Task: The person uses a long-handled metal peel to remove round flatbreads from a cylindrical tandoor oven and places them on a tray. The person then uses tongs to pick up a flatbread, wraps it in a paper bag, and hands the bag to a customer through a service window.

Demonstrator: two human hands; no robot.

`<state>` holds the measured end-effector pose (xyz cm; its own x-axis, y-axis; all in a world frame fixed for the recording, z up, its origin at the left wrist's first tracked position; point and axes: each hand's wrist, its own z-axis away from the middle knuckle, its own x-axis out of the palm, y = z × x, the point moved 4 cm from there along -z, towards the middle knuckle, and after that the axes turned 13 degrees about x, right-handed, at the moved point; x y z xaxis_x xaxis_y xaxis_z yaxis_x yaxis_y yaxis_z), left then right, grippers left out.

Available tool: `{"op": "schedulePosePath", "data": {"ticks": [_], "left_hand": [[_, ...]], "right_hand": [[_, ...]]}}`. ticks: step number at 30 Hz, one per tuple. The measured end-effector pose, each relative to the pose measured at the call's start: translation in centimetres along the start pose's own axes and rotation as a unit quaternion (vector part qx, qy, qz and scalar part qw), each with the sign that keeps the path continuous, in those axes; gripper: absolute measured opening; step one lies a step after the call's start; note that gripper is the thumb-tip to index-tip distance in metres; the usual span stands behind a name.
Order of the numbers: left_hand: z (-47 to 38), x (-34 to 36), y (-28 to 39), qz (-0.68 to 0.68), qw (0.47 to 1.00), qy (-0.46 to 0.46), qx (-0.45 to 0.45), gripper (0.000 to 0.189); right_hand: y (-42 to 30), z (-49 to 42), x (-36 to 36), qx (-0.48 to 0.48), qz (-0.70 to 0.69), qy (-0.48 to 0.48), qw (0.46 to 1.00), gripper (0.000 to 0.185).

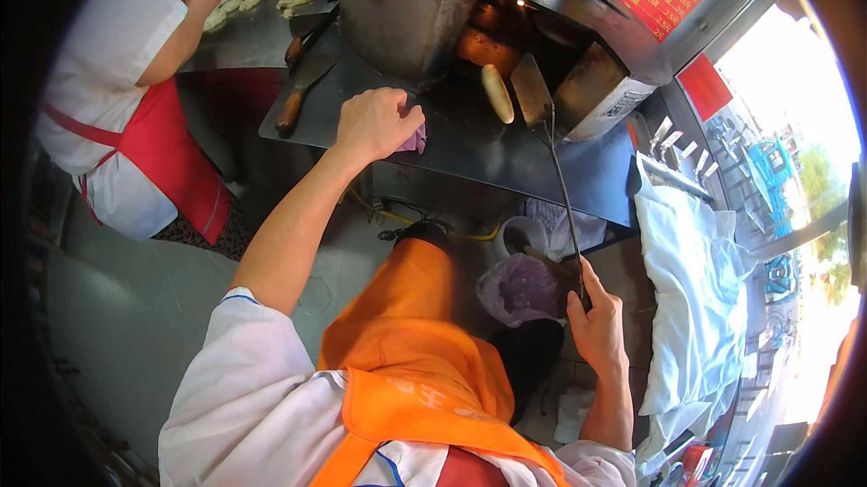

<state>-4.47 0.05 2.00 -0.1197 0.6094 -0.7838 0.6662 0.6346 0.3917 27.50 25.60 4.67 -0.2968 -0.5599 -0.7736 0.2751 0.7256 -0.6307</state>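
Note:
My left hand (379, 125) is curled over a folded purple cloth (413, 140) at the front edge of the dark metal counter (467, 138). In my right hand (596, 324) is the handle of a long metal spatula (559, 172), gripped low, near my body. Its flat blade points away from me, towards the mouth of a hot oven (521, 33). Just left of the blade, an elongated pale flatbread (498, 94) lies at the oven mouth. Inside, browned bread (486, 48) shows in an orange glow, with small flames above.
A wooden-handled scraper (298, 98) lies on the counter's left end. Further left, a co-worker in a red apron (179, 155) handles dough (234, 3). A white cloth (691, 284) hangs at right. Below the counter stand a purple-lined bin (518, 291) and a white bucket (518, 236).

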Motion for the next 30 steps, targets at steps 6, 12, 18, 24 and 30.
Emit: {"op": "schedulePosePath", "data": {"ticks": [6,12,18,24,30], "left_hand": [[0.1,0.1,-0.1,0.007,1.000,0.009,0.004,0.039],[0.1,0.3,-0.2,0.002,1.000,0.010,0.005,0.040],[0.1,0.1,0.0,-0.003,1.000,0.008,0.001,0.040],[0.0,0.3,-0.5,-0.002,1.000,0.000,0.001,0.039],[0.0,0.4,-0.3,-0.006,1.000,0.012,0.007,0.039]], "right_hand": [[1.6,3.9,-2.0,0.276,-0.253,-0.127,0.919,0.057],[-0.6,5.1,-0.5,0.345,-0.483,-0.261,0.761,0.055],[-1.8,1.5,7.5,0.255,-0.495,-0.298,0.775,0.048],[-0.8,4.0,4.9,0.289,-0.582,-0.273,0.709,0.051],[-0.3,3.9,3.6,0.302,-0.482,-0.198,0.798,0.054]]}}
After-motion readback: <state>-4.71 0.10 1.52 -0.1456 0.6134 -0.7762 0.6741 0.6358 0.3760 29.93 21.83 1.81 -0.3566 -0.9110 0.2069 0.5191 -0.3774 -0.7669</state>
